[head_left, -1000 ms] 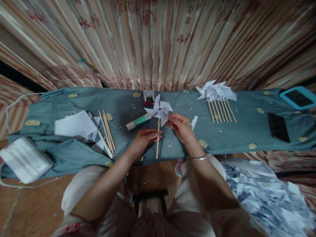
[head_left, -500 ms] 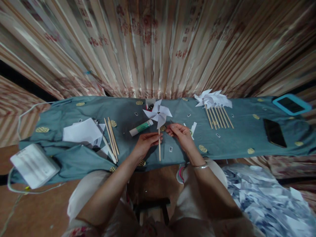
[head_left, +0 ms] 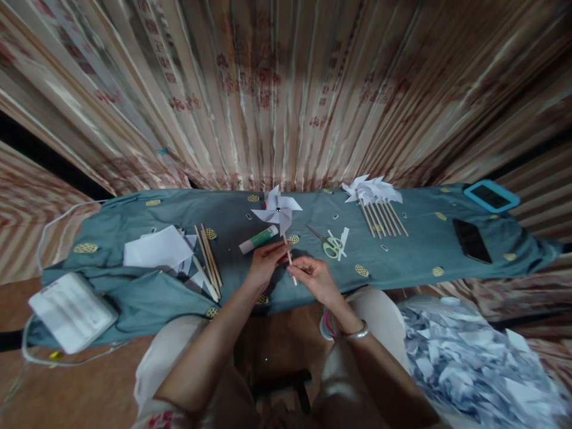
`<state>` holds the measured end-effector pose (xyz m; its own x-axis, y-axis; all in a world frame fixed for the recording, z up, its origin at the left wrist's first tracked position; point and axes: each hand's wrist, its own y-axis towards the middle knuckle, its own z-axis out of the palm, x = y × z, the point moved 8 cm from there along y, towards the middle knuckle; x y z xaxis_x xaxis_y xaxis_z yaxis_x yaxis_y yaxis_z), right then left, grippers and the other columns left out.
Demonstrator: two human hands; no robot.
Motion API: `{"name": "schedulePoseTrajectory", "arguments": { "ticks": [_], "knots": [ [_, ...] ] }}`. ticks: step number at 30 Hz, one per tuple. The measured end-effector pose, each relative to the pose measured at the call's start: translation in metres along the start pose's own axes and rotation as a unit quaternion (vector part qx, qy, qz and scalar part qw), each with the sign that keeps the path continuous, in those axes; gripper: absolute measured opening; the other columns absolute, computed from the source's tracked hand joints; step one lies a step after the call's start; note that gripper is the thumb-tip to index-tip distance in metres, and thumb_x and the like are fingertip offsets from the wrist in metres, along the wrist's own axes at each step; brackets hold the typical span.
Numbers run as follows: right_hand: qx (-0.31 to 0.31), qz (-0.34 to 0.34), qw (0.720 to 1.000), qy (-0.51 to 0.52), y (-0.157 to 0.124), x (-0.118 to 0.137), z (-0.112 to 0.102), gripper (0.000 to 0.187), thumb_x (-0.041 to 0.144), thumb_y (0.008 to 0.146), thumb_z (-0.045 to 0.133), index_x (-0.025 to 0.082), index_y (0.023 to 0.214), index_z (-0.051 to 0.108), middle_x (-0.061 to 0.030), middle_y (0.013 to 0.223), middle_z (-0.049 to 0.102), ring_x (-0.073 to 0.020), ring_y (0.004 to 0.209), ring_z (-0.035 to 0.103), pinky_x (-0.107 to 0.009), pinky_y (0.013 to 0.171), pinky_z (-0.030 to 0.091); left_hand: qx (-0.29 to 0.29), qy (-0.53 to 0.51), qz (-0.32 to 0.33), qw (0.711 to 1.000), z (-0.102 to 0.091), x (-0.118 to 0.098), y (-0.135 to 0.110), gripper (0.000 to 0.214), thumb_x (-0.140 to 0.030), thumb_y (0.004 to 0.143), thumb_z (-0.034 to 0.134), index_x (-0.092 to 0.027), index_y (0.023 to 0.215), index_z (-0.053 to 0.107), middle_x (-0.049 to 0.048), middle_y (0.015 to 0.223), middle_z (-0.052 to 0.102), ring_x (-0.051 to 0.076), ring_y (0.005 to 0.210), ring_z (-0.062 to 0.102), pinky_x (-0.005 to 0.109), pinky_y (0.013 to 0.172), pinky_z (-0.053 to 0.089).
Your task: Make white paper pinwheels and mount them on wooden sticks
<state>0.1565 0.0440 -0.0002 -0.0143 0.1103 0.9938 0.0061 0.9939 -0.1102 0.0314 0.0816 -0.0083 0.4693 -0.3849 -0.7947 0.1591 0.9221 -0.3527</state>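
A white paper pinwheel (head_left: 277,210) on a thin wooden stick is held between my two hands over the table, its blades pointing away from me. My left hand (head_left: 265,262) is closed round the upper part of the stick. Lower down, the fingers of my right hand (head_left: 315,277) pinch the same stick near its bottom end. A glue stick (head_left: 258,239) with a green label lies just left of the pinwheel. Scissors with pale green handles (head_left: 333,248) rest beyond my right hand, beside narrow white paper strips (head_left: 344,241).
Several finished pinwheels (head_left: 374,190) lie in a row at the back right. A phone (head_left: 472,241) and a blue-framed tablet (head_left: 492,196) are farther right. White paper sheets (head_left: 156,247), loose sticks (head_left: 208,255) and a white box (head_left: 72,312) occupy the left. Paper scraps (head_left: 473,363) are heaped below right.
My right hand has come down and toward me onto the lower stick, uncovering the scissors. The stick now leans, its bottom to the right. The whole view has shifted slightly.
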Motion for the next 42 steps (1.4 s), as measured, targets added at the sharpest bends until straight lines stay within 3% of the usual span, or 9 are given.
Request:
{"name": "schedulePoseTrajectory", "arguments": {
  "ticks": [4, 8, 10, 12, 15, 18, 27, 42],
  "knots": [
    [-0.014, -0.02, 0.999, -0.042, 0.001, -0.001, -0.014, 0.023, 0.046, 0.072, 0.077, 0.024, 0.068, 0.072, 0.0009, 0.059, 0.067, -0.0137, 0.052, 0.055, -0.027, 0.053, 0.043, 0.013, -0.001, -0.006, 1.0, 0.005, 0.003, -0.003, 0.049, -0.042, 0.046, 0.096, -0.017, 0.085, 0.08, 0.0033, 0.078, 0.076, 0.012, 0.068, 0.066, 0.026, 0.071, 0.053],
    [-0.053, -0.072, 0.983, -0.161, 0.02, 0.01, -0.066, 0.028, 0.051, 0.076, 0.073, 0.023, 0.071, 0.072, -0.0005, 0.061, 0.069, -0.0154, 0.054, 0.057, -0.028, 0.054, 0.044, 0.02, 0.039, -0.008, 0.999, 0.007, 0.009, -0.005, 0.054, -0.039, 0.046, 0.095, -0.017, 0.092, 0.078, 0.0019, 0.076, 0.075, 0.012, 0.065, 0.067, 0.025, 0.067, 0.053],
    [-0.082, -0.076, 0.951, -0.29, 0.034, 0.018, -0.103, 0.031, 0.05, 0.082, 0.067, 0.021, 0.074, 0.072, -0.0023, 0.065, 0.072, -0.0161, 0.057, 0.061, -0.027, 0.056, 0.045, 0.02, 0.059, 0.003, 0.998, 0.006, 0.012, -0.004, 0.053, -0.038, 0.045, 0.095, -0.016, 0.091, 0.077, -0.0001, 0.071, 0.073, 0.012, 0.063, 0.065, 0.024, 0.066, 0.052],
    [-0.112, -0.065, 0.874, -0.468, 0.048, 0.027, -0.14, 0.031, 0.046, 0.089, 0.058, 0.02, 0.081, 0.074, -0.003, 0.068, 0.073, -0.0161, 0.059, 0.064, -0.026, 0.058, 0.045, 0.024, 0.075, 0.012, 0.997, 0.006, 0.015, -0.003, 0.052, -0.037, 0.046, 0.093, -0.016, 0.091, 0.077, -0.0015, 0.069, 0.07, 0.011, 0.062, 0.063, 0.024, 0.064, 0.051],
    [-0.156, -0.045, 0.826, -0.54, 0.063, 0.037, -0.189, 0.026, 0.036, 0.089, 0.06, 0.016, 0.088, 0.076, -0.0096, 0.076, 0.077, -0.021, 0.068, 0.069, -0.029, 0.062, 0.044, 0.037, 0.101, 0.027, 0.994, 0.005, 0.019, -0.002, 0.05, -0.037, 0.051, 0.09, -0.016, 0.094, 0.076, -0.001, 0.07, 0.069, 0.012, 0.062, 0.062, 0.025, 0.064, 0.051],
    [-0.18, -0.021, 0.784, -0.594, 0.073, 0.037, -0.218, 0.022, 0.031, 0.088, 0.061, 0.015, 0.09, 0.077, -0.0151, 0.086, 0.078, -0.0263, 0.076, 0.072, -0.031, 0.066, 0.045, 0.047, 0.124, 0.043, 0.99, 0.005, 0.02, -0.002, 0.049, -0.037, 0.056, 0.086, -0.015, 0.098, 0.075, 0.0003, 0.073, 0.069, 0.013, 0.065, 0.062, 0.026, 0.065, 0.051],
    [-0.163, 0.038, 0.712, -0.682, 0.094, 0.019, -0.236, 0.027, 0.032, 0.094, 0.059, 0.013, 0.098, 0.077, -0.0185, 0.094, 0.079, -0.0287, 0.086, 0.074, -0.031, 0.07, 0.045, 0.046, 0.103, 0.032, 0.993, 0.005, 0.017, -0.002, 0.048, -0.033, 0.052, 0.087, -0.016, 0.096, 0.075, -0.0011, 0.071, 0.068, 0.011, 0.063, 0.06, 0.025, 0.064, 0.049],
    [-0.159, 0.072, 0.662, -0.728, 0.1, 0.013, -0.237, 0.032, 0.036, 0.096, 0.054, 0.012, 0.102, 0.075, -0.0188, 0.096, 0.076, -0.0285, 0.089, 0.072, -0.033, 0.073, 0.046, 0.046, 0.099, 0.009, 0.994, 0.002, 0.025, 0.001, 0.046, -0.03, 0.053, 0.088, -0.016, 0.096, 0.076, 0.0002, 0.073, 0.069, 0.013, 0.067, 0.062, 0.027, 0.069, 0.051]
  ]
}}
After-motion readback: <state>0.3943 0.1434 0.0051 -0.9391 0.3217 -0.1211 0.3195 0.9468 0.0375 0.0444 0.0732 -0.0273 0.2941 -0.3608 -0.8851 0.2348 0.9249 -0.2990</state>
